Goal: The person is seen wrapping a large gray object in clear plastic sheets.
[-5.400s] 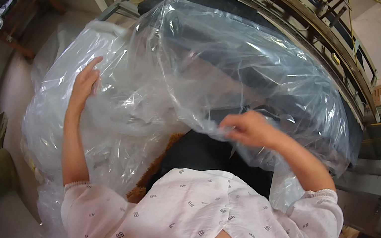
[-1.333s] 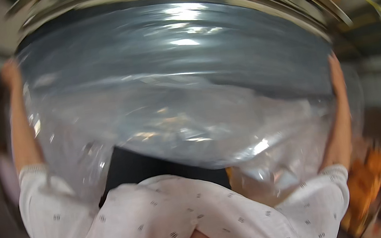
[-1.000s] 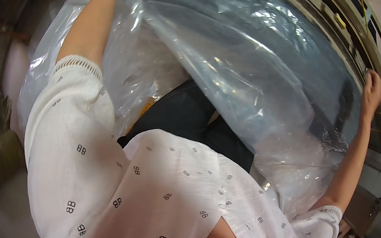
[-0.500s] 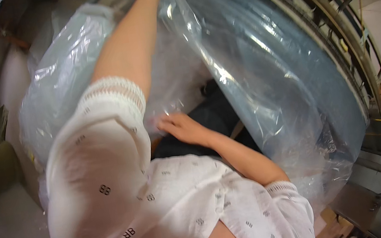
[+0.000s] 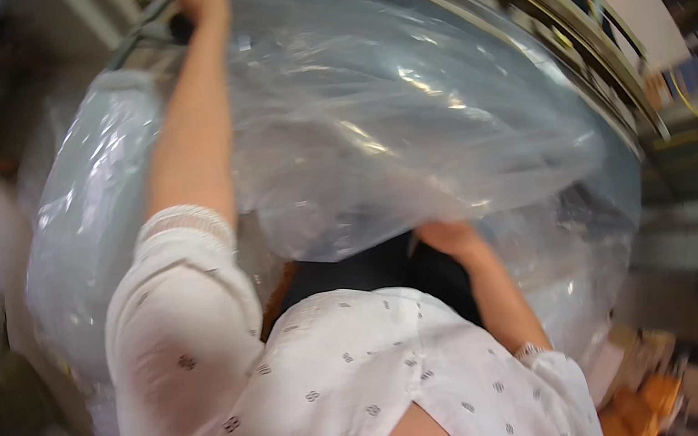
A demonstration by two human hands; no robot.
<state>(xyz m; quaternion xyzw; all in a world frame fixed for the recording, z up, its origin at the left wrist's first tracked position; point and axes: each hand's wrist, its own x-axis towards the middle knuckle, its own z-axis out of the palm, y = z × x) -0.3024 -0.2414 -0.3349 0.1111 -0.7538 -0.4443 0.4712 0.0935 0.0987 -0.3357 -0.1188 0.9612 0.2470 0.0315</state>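
Observation:
A clear plastic sheet (image 5: 335, 137) spreads over the blue-grey surface in front of me, wrinkled and glossy. My left hand (image 5: 202, 0) is stretched far forward at the sheet's upper left corner, its fingers closed on the film beside the machine frame. Low down, close to my lap, my right hand (image 5: 451, 236) is at the sheet's near edge. The film and motion blur cover its fingers, so I cannot tell whether it grips anything. Another bunch of clear plastic (image 5: 90, 187) bulges to the left of my left forearm.
Metal rails (image 5: 536, 11) curve along the far right side. A yellow cable (image 5: 687, 98) hangs beyond them. An orange item (image 5: 653, 407) and brown boxes lie at the lower right. A blurred olive bundle (image 5: 11, 404) stands at the left.
The clear sheet now lies spread across the front, where it hung in a slanting fold. My right hand has moved right, to the sheet's near edge. My left hand stays far forward.

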